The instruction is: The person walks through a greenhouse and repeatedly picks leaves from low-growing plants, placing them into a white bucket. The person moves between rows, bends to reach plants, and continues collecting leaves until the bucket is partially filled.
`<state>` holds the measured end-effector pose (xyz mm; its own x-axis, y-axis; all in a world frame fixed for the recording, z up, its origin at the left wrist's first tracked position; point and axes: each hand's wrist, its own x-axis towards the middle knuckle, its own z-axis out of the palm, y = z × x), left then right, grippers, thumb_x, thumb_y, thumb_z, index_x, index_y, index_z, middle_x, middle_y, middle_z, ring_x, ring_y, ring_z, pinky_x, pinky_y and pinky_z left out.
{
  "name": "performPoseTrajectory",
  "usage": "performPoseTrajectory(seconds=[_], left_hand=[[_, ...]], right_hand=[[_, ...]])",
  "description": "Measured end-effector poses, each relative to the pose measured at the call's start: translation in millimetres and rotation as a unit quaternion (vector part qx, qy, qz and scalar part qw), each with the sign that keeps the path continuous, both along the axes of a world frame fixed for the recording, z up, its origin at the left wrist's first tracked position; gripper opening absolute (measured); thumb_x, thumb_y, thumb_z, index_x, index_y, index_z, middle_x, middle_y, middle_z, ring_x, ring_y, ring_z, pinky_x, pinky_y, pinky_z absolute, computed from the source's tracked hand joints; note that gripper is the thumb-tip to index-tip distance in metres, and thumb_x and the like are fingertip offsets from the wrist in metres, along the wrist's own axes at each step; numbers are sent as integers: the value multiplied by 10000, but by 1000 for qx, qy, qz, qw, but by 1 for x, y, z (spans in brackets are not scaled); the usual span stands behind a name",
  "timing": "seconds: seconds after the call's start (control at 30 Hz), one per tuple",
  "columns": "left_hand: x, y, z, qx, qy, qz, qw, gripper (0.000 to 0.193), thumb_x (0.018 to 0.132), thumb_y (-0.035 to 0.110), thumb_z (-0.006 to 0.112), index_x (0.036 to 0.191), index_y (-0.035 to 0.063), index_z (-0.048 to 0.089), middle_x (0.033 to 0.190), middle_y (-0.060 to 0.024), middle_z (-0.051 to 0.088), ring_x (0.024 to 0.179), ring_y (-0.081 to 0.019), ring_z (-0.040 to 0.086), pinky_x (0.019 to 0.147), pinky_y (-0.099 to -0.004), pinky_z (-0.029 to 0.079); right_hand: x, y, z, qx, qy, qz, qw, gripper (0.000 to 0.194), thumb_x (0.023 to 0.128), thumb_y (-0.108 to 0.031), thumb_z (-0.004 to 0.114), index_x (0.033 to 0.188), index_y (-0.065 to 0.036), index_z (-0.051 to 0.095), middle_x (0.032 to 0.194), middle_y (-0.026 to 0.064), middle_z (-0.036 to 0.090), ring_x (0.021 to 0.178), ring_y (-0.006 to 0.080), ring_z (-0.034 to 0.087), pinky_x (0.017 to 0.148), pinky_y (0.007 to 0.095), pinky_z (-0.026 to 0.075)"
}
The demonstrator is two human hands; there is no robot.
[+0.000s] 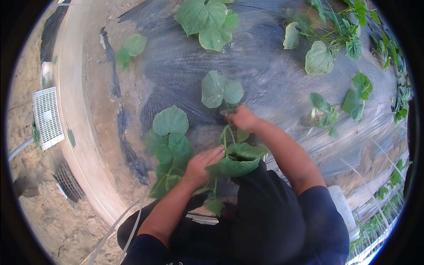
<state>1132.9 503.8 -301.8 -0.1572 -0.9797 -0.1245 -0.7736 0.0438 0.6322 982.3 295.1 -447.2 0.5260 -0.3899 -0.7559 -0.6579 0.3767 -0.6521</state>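
Note:
A leafy vine, likely cucumber (237, 165), bends over toward me, its big leaf drooping above my dark-clothed knee. Its pale green stem (225, 135) arches down from near the planting hole. My left hand (202, 165) lies along the leaf's left side, fingertips against the stem; the leaf hides its thumb. Further out, my right hand (244, 118) has its curled fingers at the vine's lower stem, close to the black plastic film. Just beyond those fingers stands a pair of broad leaves (221, 89). Another leafy plant (172, 145) grows left of my left hand.
Black plastic mulch film (265, 82) covers the bed, with more plants (319, 58) to the right. A pale curb (74, 99) runs along the left, beside a white plastic grate (49, 117). Pale strings (132, 222) cross low at left. A white container (343, 208) sits behind my right arm.

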Motion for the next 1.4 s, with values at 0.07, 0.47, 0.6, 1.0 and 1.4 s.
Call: performPoseTrajectory(seconds=[0.07, 0.47, 0.6, 1.0, 1.4], left_hand=[[-1, -1, 0, -6, -4, 2, 1000, 450, 916, 116, 669, 1365, 100, 691, 1416, -99, 689, 1200, -306, 719, 967, -402, 592], [-12, -12, -7, -59, 25, 20, 998, 386, 884, 98, 707, 1268, 72, 735, 1339, -104, 729, 1088, -291, 763, 902, -396, 620], [-14, -16, -6, -78, 9, 7, 997, 384, 867, 98, 710, 1248, 67, 746, 1328, -99, 734, 1059, -285, 769, 881, -390, 622], [-15, -14, -3, -87, -2, 0, 996, 377, 872, 117, 709, 1243, 65, 756, 1333, -104, 737, 1086, -283, 764, 917, -376, 617], [-5, -20, -29, 152, 149, 282, 935, 375, 1077, 229, 597, 1388, 26, 649, 1343, -220, 692, 1227, -366, 682, 1049, -436, 515]], right_hand=[[-5, -5, -1, 180, 19, -160, 970, 267, 1018, -288, 683, 982, -29, 739, 768, 60, 676, 594, 165, 562, 545, 331, 447], [-49, -3, 60, 100, -50, 2, 994, 293, 1027, -252, 667, 1072, 24, 751, 907, 69, 754, 823, 178, 655, 779, 361, 528], [-40, 2, 61, 74, -33, 30, 996, 353, 987, -264, 675, 1063, 71, 755, 903, 125, 755, 837, 207, 672, 779, 385, 534], [-13, 23, 39, -43, 55, 36, 997, 428, 896, -305, 646, 916, 109, 751, 785, 260, 718, 764, 335, 736, 745, 456, 563], [-27, 31, 33, 82, -69, -103, 989, 346, 951, -268, 725, 1120, 30, 778, 1004, 116, 778, 849, 192, 705, 822, 378, 565]])
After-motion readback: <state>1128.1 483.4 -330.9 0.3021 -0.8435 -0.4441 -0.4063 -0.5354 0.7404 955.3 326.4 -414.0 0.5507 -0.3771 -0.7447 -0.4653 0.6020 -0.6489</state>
